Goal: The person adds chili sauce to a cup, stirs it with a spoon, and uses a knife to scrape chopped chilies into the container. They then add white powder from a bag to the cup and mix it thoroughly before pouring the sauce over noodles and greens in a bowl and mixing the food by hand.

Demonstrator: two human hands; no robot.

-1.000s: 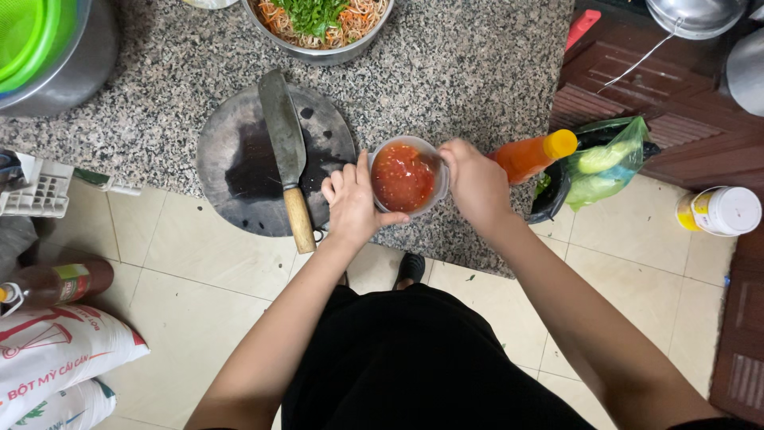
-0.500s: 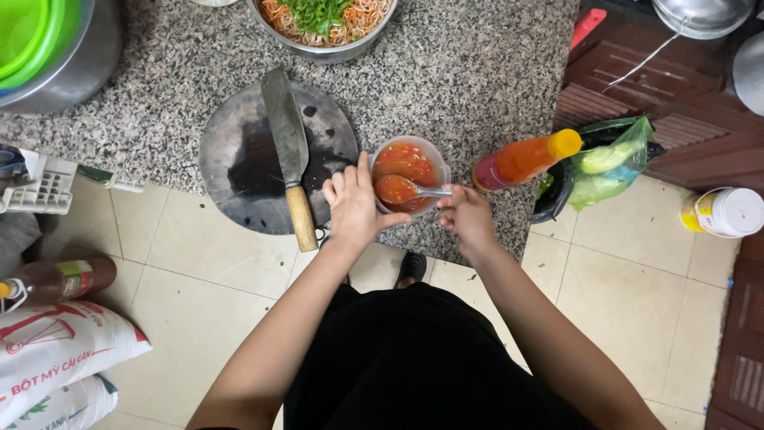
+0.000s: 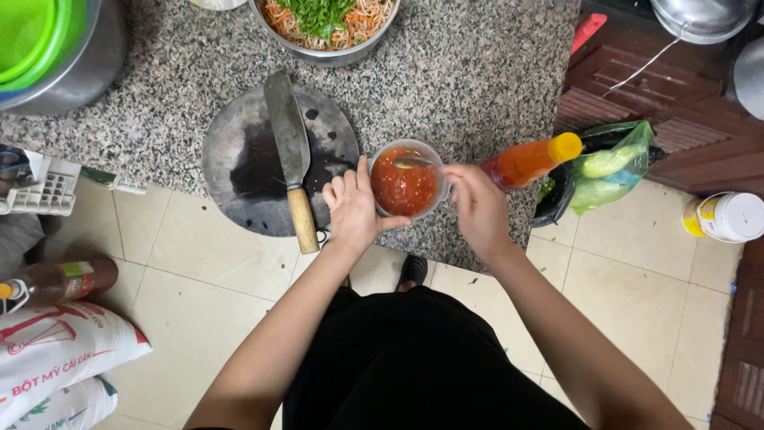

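L hand (image 3: 354,209) cups the small bowl of red sauce (image 3: 404,181) at the counter's near edge, fingers wrapped on its side. R hand (image 3: 476,209) pinches a spoon (image 3: 414,162), handle mostly hidden. Cleaver (image 3: 288,151) on round board (image 3: 247,171) just left. Orange bottle (image 3: 532,160) w/ yellow cap behind R hand. Noodle bowl (image 3: 330,24) cut off at top.

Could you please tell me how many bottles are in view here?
3: an orange sauce bottle with yellow cap by the right hand, a dark bottle on the floor left, a white-capped bottle far right.

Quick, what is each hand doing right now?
Left hand: curled around the side of the cup of red sauce, steadying it.
Right hand: closed on a spoon that dips into the sauce.
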